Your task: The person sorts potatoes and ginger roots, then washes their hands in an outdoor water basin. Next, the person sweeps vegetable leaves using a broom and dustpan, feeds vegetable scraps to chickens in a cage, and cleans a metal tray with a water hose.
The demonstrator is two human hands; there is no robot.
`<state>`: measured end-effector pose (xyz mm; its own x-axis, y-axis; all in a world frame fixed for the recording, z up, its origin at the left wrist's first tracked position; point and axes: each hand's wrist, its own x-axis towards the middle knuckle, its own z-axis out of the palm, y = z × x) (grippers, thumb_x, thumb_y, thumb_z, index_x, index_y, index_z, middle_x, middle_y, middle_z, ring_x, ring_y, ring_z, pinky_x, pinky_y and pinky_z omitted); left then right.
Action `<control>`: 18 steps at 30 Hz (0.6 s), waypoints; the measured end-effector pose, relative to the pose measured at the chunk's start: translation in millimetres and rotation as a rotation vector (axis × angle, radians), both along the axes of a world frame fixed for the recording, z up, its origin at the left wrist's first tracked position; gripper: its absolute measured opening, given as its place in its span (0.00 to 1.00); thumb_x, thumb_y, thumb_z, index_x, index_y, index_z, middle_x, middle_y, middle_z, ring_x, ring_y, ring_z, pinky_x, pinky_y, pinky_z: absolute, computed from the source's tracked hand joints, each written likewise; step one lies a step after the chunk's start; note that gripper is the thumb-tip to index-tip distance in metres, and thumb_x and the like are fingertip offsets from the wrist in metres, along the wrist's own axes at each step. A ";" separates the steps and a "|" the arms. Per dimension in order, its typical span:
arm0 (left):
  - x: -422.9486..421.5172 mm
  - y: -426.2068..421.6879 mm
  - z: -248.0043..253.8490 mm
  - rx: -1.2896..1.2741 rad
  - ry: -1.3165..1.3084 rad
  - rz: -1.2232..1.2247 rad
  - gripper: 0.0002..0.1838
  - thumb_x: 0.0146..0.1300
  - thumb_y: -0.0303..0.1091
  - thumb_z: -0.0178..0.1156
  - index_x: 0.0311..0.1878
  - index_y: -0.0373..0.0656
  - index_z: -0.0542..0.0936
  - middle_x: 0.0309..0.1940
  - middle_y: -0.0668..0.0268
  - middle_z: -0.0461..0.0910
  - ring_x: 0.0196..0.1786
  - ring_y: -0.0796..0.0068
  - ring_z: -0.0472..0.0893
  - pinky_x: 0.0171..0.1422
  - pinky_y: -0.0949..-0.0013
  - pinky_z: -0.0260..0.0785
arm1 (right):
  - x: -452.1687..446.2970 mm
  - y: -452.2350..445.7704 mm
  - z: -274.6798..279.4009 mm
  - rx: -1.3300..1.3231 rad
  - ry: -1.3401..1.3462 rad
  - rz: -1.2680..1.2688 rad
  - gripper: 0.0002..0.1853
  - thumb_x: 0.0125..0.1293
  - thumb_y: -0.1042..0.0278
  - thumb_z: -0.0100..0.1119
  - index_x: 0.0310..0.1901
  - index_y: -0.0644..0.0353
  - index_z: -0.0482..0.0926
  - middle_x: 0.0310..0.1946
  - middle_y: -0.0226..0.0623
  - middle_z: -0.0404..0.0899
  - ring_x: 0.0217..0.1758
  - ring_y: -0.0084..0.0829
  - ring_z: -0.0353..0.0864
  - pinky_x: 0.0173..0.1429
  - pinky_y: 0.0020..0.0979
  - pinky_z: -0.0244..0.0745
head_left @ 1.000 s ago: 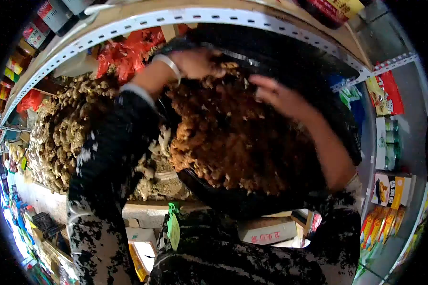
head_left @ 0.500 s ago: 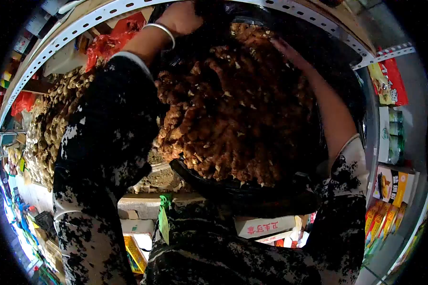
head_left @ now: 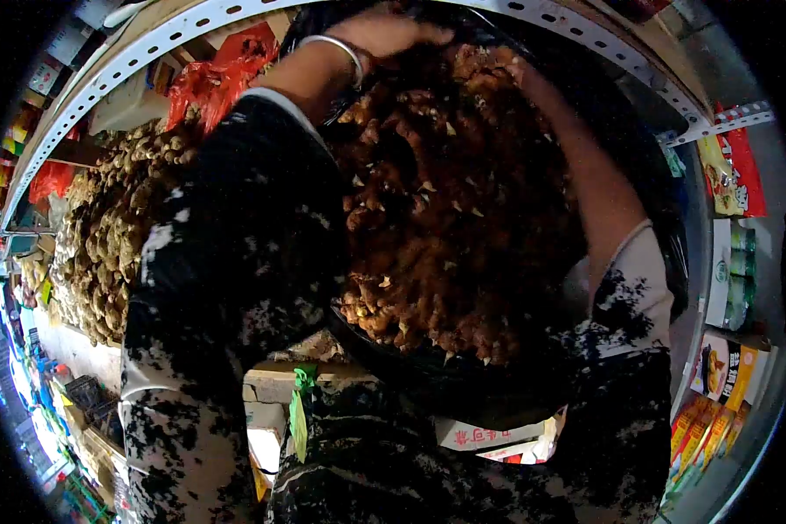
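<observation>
A large heap of brown ginger (head_left: 445, 227) fills the middle, lying in a black plastic lining (head_left: 620, 131). My left hand (head_left: 397, 35), with a silver bangle at the wrist, is over the far left edge of the heap. Its fingers stretch to the right, slightly blurred, beside the black plastic. My right hand (head_left: 502, 65) reaches along the right side to the far end of the ginger. Shadow and blur obscure its fingers, so its grip cannot be made out. The two hands are close together at the far end.
A pile of paler ginger (head_left: 105, 236) lies at left, near a red plastic bag (head_left: 223, 74). A perforated white metal bar (head_left: 148, 52) arches across the far side. Packaged goods (head_left: 725, 367) line the right. A printed white box (head_left: 480, 434) shows below.
My left hand has moved right across the far edge, toward my right hand. My right hand stays at the heap's far end. The view has shifted slightly.
</observation>
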<state>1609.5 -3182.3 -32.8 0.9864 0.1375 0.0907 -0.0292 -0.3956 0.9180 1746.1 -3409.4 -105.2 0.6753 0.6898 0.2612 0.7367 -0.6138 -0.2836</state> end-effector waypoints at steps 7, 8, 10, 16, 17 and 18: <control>-25.2 -12.8 53.5 -0.480 0.345 -0.285 0.21 0.61 0.37 0.47 0.56 0.42 0.65 0.55 0.59 0.64 0.53 0.63 0.65 0.52 0.60 0.66 | -96.3 -40.0 70.3 0.064 -0.109 0.220 0.20 0.57 0.72 0.55 0.52 0.61 0.68 0.49 0.44 0.71 0.49 0.35 0.73 0.49 0.32 0.70; -29.6 -15.4 56.1 -0.514 0.370 -0.295 0.21 0.61 0.38 0.47 0.57 0.42 0.64 0.55 0.58 0.63 0.55 0.62 0.64 0.52 0.59 0.66 | -114.5 -49.9 72.7 -0.028 -0.369 0.344 0.20 0.55 0.72 0.56 0.51 0.60 0.68 0.48 0.42 0.72 0.48 0.34 0.74 0.46 0.30 0.71; -38.7 -18.3 60.9 -0.582 0.419 -0.306 0.22 0.62 0.40 0.46 0.58 0.41 0.63 0.57 0.57 0.61 0.57 0.61 0.62 0.53 0.57 0.65 | -162.8 -66.1 86.4 -0.186 -0.637 0.410 0.21 0.52 0.71 0.59 0.50 0.60 0.70 0.47 0.39 0.73 0.45 0.31 0.76 0.43 0.28 0.72; -64.2 -14.4 77.4 -0.642 0.478 -0.314 0.22 0.62 0.38 0.48 0.58 0.41 0.63 0.56 0.59 0.62 0.58 0.63 0.63 0.54 0.56 0.64 | -262.5 -92.8 96.1 -0.089 -0.319 0.409 0.21 0.48 0.68 0.64 0.46 0.61 0.74 0.41 0.38 0.77 0.42 0.33 0.78 0.40 0.31 0.73; -74.1 -13.9 85.6 -0.762 0.467 -0.412 0.22 0.61 0.36 0.50 0.57 0.41 0.63 0.56 0.59 0.63 0.58 0.63 0.63 0.54 0.57 0.64 | -267.6 -92.6 101.2 -0.264 -0.121 0.316 0.17 0.57 0.52 0.53 0.41 0.56 0.76 0.40 0.36 0.77 0.47 0.32 0.75 0.46 0.32 0.70; -82.0 -15.4 89.4 -0.763 0.468 -0.408 0.22 0.61 0.36 0.50 0.57 0.41 0.63 0.56 0.59 0.63 0.58 0.63 0.63 0.54 0.57 0.64 | -261.5 -88.9 102.4 -0.264 -0.119 0.319 0.17 0.57 0.52 0.53 0.41 0.56 0.76 0.40 0.36 0.77 0.47 0.32 0.75 0.46 0.32 0.70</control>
